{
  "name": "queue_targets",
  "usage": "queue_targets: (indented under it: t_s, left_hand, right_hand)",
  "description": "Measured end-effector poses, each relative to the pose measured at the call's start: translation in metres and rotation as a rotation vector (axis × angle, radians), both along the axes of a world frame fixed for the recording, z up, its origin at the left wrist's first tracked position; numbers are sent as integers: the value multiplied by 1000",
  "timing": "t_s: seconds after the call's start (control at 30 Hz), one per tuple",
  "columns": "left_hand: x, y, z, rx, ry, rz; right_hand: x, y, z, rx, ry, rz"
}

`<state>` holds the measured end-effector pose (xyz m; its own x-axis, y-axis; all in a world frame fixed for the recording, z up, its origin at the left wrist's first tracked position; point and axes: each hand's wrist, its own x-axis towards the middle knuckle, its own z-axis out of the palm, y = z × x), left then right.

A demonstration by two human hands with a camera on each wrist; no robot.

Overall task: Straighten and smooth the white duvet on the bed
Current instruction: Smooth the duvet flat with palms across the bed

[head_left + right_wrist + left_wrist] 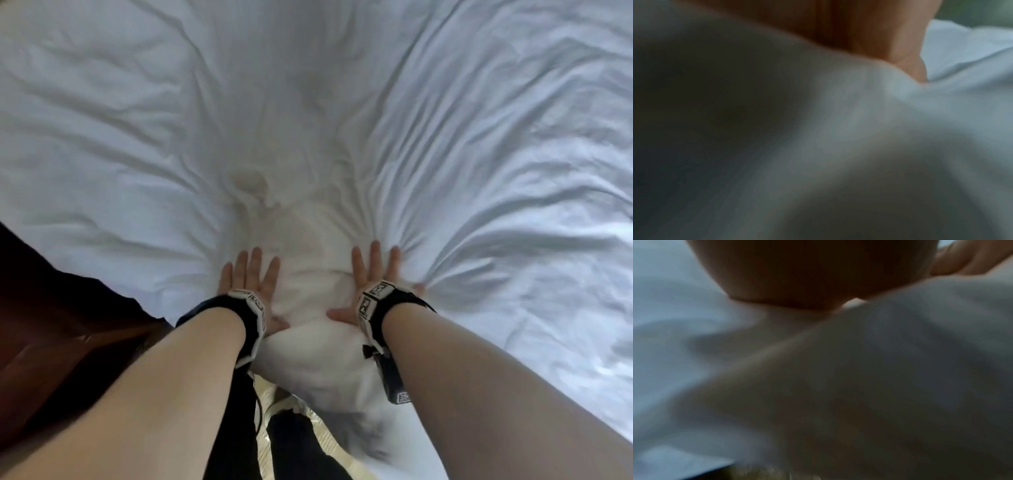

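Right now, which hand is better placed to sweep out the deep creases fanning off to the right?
Right. The right hand lies flat on the wrinkled white duvet at those creases' root; the left hand presses farther left.

Hands side by side on duvet

Soft daylight; wrist views dim, blurred

Dark reddish-brown wooden furniture stands along the bed's left edge, its exact form unclear in shadow. A strip of pale, cream-patterned floor shows at the foot of the frame. Soft, cool daylight falls from the right; both wrist views are blurred.
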<state>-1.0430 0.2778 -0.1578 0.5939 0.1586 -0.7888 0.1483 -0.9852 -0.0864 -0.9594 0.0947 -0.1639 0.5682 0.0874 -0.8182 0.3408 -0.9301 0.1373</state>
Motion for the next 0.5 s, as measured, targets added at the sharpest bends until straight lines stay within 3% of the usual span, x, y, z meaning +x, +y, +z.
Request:
queue_targets:
  t_s: [0.1,0.23,0.4,0.5]
  left_hand:
    - [-30,-8,5,-38,61,16]
    - [-12,15,40,-114,125,-7]
    - [37,85,102,-77,-208,160]
    - [60,139,119,29,-317,125]
  right_hand:
    - [-24,-5,-12,-71,61,-20]
    - [-29,15,29,-93,125,-67]
    - [17,79,91,180,-35,-82]
    - [51,131,114,360,-147,-30]
